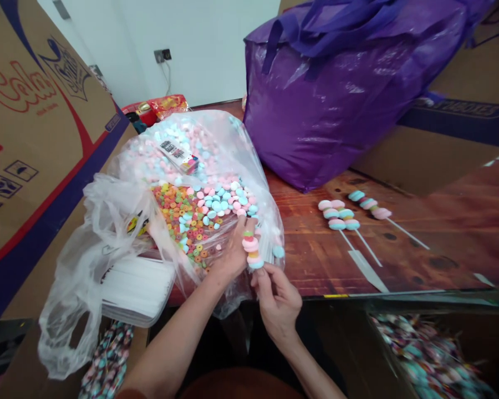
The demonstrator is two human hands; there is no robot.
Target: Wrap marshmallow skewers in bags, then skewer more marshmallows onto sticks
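My right hand (276, 299) pinches a candy skewer (253, 250) near its lower end, with pink, white, blue and yellow candies stacked upright and a greenish piece on top. Behind it, my left hand (236, 244) reaches to the edge of the loose pink and blue candies (222, 202). Its fingers are partly hidden by the skewer, so I cannot tell what they hold. Small orange, yellow and green ring candies (178, 208) lie left of that hand on the clear plastic bag (255, 166). White sticks (268, 241) lie just right of the skewer.
Finished-looking candy skewers (336, 215) lie on the wooden table (303, 260) to the right. A purple bag (336, 94) and cardboard boxes (29, 138) stand around. A tub of white sticks (137, 285) sits at left. Several wrapped candies (432, 354) fill a box below.
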